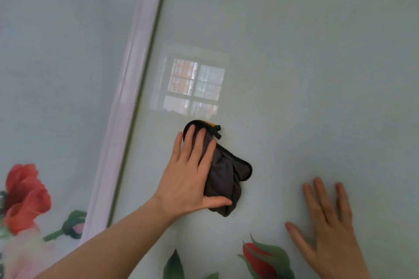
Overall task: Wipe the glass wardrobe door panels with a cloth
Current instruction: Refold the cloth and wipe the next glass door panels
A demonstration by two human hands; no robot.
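Two hands lie on the glass panel (294, 75); left hand (190, 176) presses the cloth (226, 179) flat; right hand (328, 229) spread.

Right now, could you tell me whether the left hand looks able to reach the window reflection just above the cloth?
Probably yes. The left hand presses the dark cloth flat on the glass panel, and the window reflection sits just above it with bare glass between. The right hand rests off to the side.
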